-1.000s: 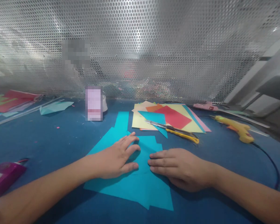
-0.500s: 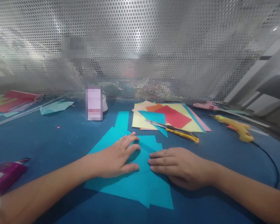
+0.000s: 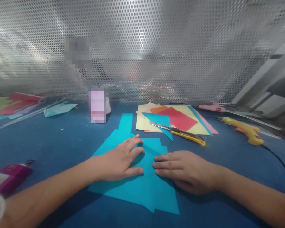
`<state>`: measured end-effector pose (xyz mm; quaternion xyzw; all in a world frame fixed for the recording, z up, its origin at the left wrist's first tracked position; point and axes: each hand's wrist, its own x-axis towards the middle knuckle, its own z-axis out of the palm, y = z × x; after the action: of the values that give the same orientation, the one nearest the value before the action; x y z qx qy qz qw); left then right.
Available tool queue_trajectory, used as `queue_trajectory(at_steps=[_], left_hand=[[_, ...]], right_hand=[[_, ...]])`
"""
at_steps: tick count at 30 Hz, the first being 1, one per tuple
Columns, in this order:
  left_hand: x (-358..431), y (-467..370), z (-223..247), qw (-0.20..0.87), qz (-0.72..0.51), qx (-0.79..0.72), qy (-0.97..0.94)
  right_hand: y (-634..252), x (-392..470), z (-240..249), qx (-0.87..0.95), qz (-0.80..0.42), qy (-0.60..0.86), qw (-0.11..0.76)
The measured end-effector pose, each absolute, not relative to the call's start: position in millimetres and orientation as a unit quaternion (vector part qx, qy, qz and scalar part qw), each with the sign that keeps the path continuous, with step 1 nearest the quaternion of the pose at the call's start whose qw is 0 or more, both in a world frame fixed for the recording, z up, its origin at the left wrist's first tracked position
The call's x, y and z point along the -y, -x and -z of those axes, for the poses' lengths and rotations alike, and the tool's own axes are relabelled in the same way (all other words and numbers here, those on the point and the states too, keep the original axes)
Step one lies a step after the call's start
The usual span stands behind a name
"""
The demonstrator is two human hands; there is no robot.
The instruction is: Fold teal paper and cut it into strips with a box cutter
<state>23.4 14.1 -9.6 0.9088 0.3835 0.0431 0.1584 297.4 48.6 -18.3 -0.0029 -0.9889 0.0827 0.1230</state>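
A bright blue folded paper (image 3: 133, 193) with an angular outline lies flat in front of me. From its far left edge a straight blue strip (image 3: 125, 123) sticks out. My left hand (image 3: 123, 160) rests spread on the paper's left half, fingers apart. On the right edge lies my right hand (image 3: 185, 171), its fingers stretched out flat and touching the paper; its thumb is partly tucked under. Neither hand grips anything. Beyond them, a yellow-handled utility knife (image 3: 180, 133) with its blade out lies across a blue paper scrap (image 3: 160, 119).
Coloured paper sheets (image 3: 142, 122) are stacked at the back. To the right lies a yellow glue gun (image 3: 245, 129) with a black cord, a pink glue gun (image 3: 212, 107) behind it. A blurred-out phone (image 3: 97, 106) stands left of centre. A magenta object (image 3: 15, 177) sits near my left forearm.
The whole view has shifted slightly, so everything sits a little further right. Both hands keep the same pose on the blue paper.
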Motion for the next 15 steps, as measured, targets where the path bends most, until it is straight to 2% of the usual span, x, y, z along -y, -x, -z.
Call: queue_trajectory(at_steps=[15], left_hand=[[-15.4,-25.2,8.2,0.159,-0.029,-0.387,-0.908]], right_hand=[[-297.3,-49.3,17.3,0.987,-0.094,0.001,0.127]])
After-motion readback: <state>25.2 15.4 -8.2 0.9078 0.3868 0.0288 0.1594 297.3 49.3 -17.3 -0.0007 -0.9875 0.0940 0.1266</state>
